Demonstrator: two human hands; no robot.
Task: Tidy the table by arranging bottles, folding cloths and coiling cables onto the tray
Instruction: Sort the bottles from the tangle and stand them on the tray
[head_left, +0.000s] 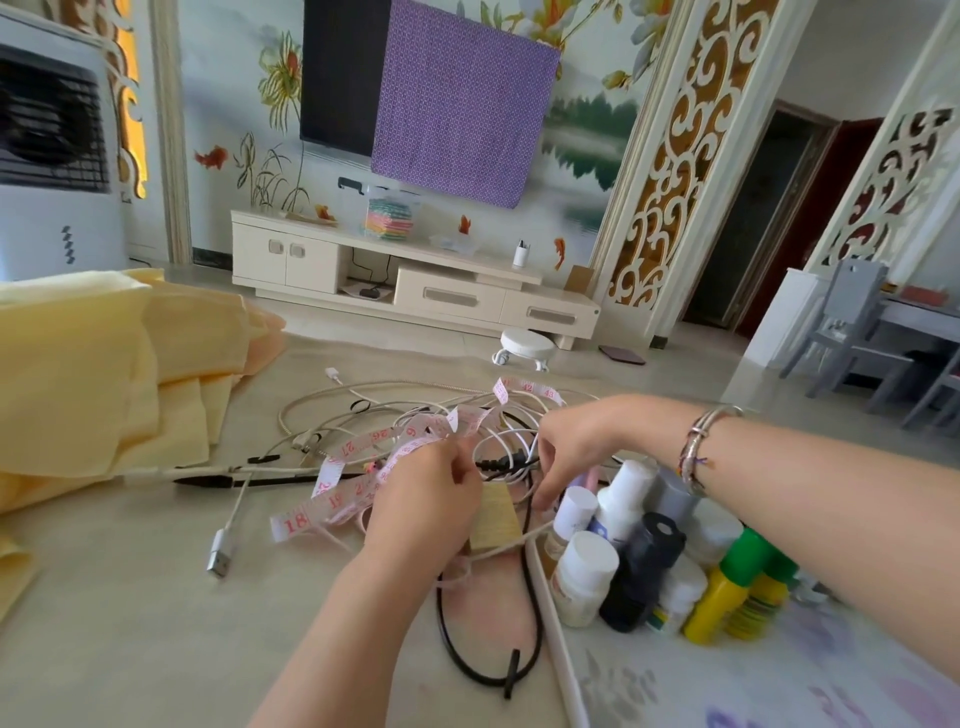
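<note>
A tangle of white and black cables (395, 410) lies mid-table, with a pink measuring tape (358, 457) wound through it. My left hand (426, 499) grips a bunch of the tape and a white cable. My right hand (571, 447) reaches across and pinches a cable beside a black plug (498, 464). Several bottles (623, 551) stand upright on the flower-patterned tray (561, 670) at the right, below my right forearm. Yellow cloths (98, 374) lie crumpled at the left.
A black cable (483, 644) loops toward the near edge beside the tray rim. A white USB plug (221, 556) lies loose left of my left hand. A black pen (208, 480) rests near the cloth. Beyond the table are a TV cabinet and a small white stool.
</note>
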